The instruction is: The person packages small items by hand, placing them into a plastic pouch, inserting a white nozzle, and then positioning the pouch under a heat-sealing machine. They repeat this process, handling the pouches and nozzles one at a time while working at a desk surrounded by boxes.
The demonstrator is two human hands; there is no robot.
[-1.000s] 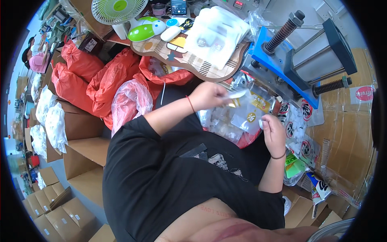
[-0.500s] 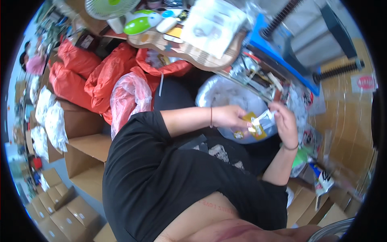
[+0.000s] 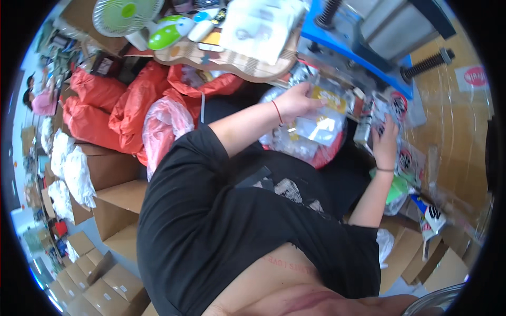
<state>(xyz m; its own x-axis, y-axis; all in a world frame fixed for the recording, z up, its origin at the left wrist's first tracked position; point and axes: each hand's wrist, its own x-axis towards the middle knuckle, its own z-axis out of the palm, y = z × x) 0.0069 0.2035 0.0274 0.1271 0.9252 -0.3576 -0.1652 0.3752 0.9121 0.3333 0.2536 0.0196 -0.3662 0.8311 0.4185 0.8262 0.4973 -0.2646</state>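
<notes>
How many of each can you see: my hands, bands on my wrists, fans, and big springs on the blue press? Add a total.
Hands: 2, left hand and right hand
Wristbands: 2, red band and dark band
Fans: 1, green-and-white fan
Springs: 2, upper spring and lower spring
Total: 7

My shirt [image 3: 211,226] is black, loose and soft, creased into broad folds across my body. The sleeves [image 3: 182,160] are wide and short, with plain hems in the same black. At the top, the open neckline [image 3: 289,244] narrows to a point; on my upper chest runs a line of small red lettering [image 3: 284,263]. The front carries a patchy pale-grey print [image 3: 289,190] beside a flat, dark-grey strip [image 3: 253,178]. A thin red cord [image 3: 277,112] circles my left wrist, and a slim dark band [image 3: 385,170] my right. My trousers [image 3: 358,173] look black too.
</notes>
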